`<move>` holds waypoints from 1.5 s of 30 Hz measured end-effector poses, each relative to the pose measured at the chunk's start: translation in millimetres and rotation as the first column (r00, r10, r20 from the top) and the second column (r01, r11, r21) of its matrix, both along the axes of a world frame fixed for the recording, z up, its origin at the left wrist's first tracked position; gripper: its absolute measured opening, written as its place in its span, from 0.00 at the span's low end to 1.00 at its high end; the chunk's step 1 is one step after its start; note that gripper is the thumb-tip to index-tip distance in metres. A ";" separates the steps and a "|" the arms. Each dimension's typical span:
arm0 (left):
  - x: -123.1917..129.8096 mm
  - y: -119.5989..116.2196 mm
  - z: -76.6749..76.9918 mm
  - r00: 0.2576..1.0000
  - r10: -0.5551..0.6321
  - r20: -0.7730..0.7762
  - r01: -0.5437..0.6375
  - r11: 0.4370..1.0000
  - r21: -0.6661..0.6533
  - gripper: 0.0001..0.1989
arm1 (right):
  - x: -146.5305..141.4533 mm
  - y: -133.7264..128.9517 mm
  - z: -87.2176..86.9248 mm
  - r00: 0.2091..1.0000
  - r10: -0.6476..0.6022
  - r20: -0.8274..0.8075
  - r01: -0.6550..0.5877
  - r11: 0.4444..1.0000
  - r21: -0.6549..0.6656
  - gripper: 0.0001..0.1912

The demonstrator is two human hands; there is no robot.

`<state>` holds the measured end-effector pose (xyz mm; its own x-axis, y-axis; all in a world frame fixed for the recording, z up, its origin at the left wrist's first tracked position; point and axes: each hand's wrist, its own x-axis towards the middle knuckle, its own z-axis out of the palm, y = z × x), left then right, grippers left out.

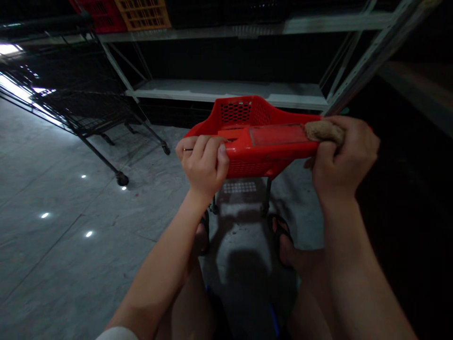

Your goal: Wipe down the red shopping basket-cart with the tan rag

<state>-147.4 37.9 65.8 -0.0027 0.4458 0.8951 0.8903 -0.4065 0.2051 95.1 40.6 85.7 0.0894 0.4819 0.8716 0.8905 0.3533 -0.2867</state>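
Note:
In front of me stands a small red plastic shopping cart [237, 165] with a mesh basket. My left hand [203, 160] is closed around the left end of its handle, with a thin ring on one finger. My right hand [345, 153] grips a bunched tan cloth [322, 131], pressed against the right end of the same handle. A flat, scuffed panel [278, 134] runs along the handle between the hands. The fingertips of the right hand are mostly hidden behind the cloth and its own knuckles.
To the left is a dark wire shopping cart [81, 94] on casters. A metal shelving rack [226, 89] stands behind the red cart, with a red crate [104, 15] and a yellow crate [143, 14] on its upper shelf. My sandalled feet flank the cart's wheels on the grey floor [71, 264].

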 end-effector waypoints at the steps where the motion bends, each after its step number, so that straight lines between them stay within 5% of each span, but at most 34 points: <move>1: 1.9 -0.8 -0.2 0.999 0.015 0.033 -0.015 1.000 -0.009 0.15 | -5.1 -1.9 -1.2 1.000 0.008 -0.013 -0.008 1.000 0.020 0.17; 5: 12.8 -3.8 0.4 0.994 0.036 0.103 -0.033 0.999 -0.033 0.15 | -46.1 -13.8 -2.2 0.991 0.134 -0.004 -0.133 0.987 0.090 0.16; 11: 13.5 -3.5 -0.3 0.998 0.023 0.059 -0.023 1.000 0.011 0.14 | -93.6 -31.2 5.1 0.911 0.295 0.287 -0.307 0.952 -0.005 0.17; 16: -6.2 1.3 -4.6 0.994 -0.090 -0.063 0.090 0.996 0.004 0.15 | -49.6 -21.9 9.8 0.939 0.235 0.253 -0.247 0.969 0.015 0.20; 21: -12.6 5.2 -7.3 0.994 -0.103 0.022 0.103 0.995 0.018 0.17 | 3.3 -15.3 1.0 0.992 0.040 0.116 -0.047 0.997 0.057 0.14; 24: -5.4 6.5 -7.6 0.991 -0.057 0.125 0.059 0.998 -0.018 0.19 | 0.2 -12.7 -8.5 0.996 0.083 0.016 -0.084 0.987 0.135 0.17; 28: 6.2 8.4 -7.8 0.978 -0.012 0.208 0.013 1.000 -0.004 0.18 | -37.8 -13.1 -15.8 0.986 0.159 -0.045 -0.145 0.962 0.230 0.21; 34: 8.7 9.3 -9.4 0.978 -0.007 0.206 0.004 1.000 0.016 0.19 | -78.2 -23.8 -10.6 0.962 0.204 0.182 -0.228 0.965 0.128 0.19; 39: -0.9 7.4 -5.7 0.996 -0.068 0.052 0.064 0.995 0.082 0.17 | -35.9 -6.2 -14.5 0.962 0.076 0.263 -0.161 0.935 0.317 0.17; 45: 0.6 1.9 -3.1 0.991 -0.128 0.037 0.125 0.990 0.067 0.17 | 3.8 6.4 -28.5 0.986 0.085 -0.146 -0.021 0.919 0.394 0.19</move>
<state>-146.8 39.8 62.8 0.0127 0.3864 0.9222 0.8224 -0.5287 0.2101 98.9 47.0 57.1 0.2239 0.1149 0.9678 0.8223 0.5107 -0.2509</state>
